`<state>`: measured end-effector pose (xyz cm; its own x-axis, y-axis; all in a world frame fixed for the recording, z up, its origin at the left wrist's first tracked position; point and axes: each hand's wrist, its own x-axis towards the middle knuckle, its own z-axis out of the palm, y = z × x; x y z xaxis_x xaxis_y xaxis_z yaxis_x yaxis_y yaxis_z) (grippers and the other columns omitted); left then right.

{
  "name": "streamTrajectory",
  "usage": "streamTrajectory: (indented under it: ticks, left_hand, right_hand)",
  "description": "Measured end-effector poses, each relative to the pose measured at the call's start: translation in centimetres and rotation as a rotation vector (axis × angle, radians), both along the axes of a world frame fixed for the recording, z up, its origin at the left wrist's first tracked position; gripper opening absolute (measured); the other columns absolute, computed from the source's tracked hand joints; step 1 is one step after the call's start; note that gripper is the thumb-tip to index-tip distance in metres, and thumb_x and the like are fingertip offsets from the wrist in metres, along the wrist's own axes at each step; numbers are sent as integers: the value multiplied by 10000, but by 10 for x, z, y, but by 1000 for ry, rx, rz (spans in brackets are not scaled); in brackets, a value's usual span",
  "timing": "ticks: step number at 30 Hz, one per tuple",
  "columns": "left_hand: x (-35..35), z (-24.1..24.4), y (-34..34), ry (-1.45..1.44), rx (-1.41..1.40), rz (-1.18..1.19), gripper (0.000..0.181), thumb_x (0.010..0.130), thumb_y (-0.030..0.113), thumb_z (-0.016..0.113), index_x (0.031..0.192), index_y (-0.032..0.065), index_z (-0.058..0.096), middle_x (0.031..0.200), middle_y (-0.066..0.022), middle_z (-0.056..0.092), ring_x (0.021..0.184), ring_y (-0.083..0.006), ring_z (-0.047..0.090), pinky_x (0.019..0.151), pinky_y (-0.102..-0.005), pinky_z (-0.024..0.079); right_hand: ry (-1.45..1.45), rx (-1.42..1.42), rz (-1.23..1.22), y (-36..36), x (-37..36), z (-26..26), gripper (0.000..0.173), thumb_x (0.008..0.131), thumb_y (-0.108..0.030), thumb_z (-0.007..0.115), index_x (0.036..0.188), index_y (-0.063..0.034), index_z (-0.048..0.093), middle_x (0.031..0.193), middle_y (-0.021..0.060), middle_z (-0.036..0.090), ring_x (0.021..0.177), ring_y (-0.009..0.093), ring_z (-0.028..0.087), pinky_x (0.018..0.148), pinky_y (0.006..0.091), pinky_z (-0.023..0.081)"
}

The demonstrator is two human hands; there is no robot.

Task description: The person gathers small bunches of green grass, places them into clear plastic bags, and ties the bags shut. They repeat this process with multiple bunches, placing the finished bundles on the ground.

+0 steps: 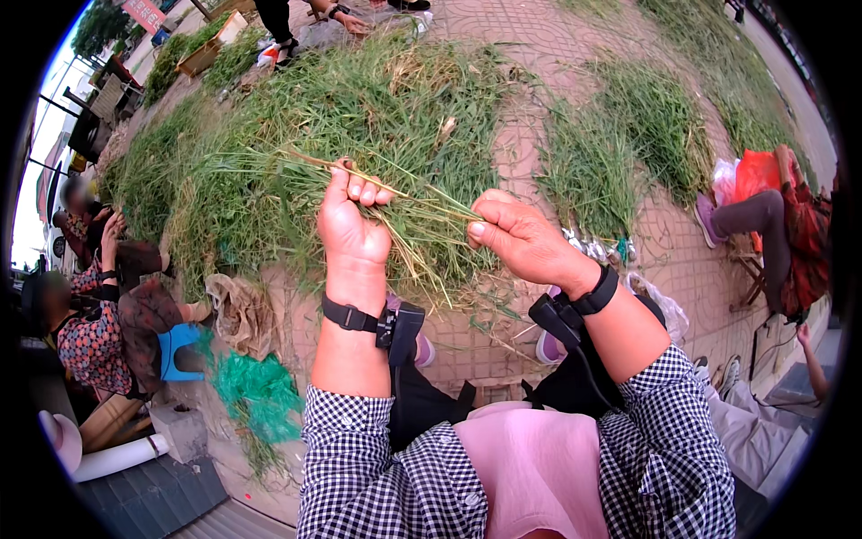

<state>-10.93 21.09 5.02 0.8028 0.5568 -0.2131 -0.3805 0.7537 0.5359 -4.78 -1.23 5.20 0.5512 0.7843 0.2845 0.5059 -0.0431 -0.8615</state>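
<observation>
Long green and straw-coloured grass stalks [404, 195] stretch between my two hands, above a broad heap of cut grass [377, 101] on the paving. My left hand [357, 219], palm turned up, has its fingers curled around the middle of the stalks; their leafy tops spread out to the left. Between thumb and forefinger my right hand [518, 232] pinches the thin ends of a few stalks. Loose straw hangs below my left fingers. Black straps with small devices sit on both wrists.
A smaller grass pile [592, 155] lies to the right, with foil-wrapped ends [592, 246] near it. At left are a seated person [94, 337], a blue stool [180, 352], a brown sack [242, 313] and green plastic [259, 394]. Another person [801, 236] sits at right beside a red bag [757, 176].
</observation>
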Motion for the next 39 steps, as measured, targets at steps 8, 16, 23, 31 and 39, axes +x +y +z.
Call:
streamTrajectory:
  ticks: [8,16,23,31,39]
  left_hand:
    - [-6,-6,10,18,25,51,184,1030,258,483,1008,77,517,655,42,382,596,-111,378,706,-342,429]
    - [-10,-6,27,17,39,164,213,1040,276,456,1024,69,500,644,35,361,578,-109,353,628,-310,377]
    - [0,-4,4,17,61,71,212,1046,282,441,1008,80,494,652,39,360,581,-100,353,610,-298,368]
    - [-1,-4,-1,83,75,87,196,1035,297,472,1012,103,495,663,39,376,587,-100,367,600,-301,387]
    - [-3,-7,1,10,3,47,199,1039,310,458,986,122,497,644,46,379,568,-94,369,585,-288,385]
  right_hand:
    - [453,-85,-78,-20,17,16,197,1000,-166,532,853,-38,561,758,-35,498,761,69,434,711,259,418]
    - [683,132,-324,-72,56,37,206,1011,-193,494,1088,-20,576,653,-69,436,574,22,362,530,194,311]
    - [607,-144,-77,-15,6,13,186,998,-192,477,1041,-46,584,802,-18,522,727,99,483,663,257,432]
    - [269,-248,56,11,-21,12,257,968,-264,565,945,-8,570,753,143,557,700,235,540,677,379,456]
    - [329,-184,49,16,-25,-2,242,975,-231,537,909,0,569,734,130,578,699,282,571,672,397,467]
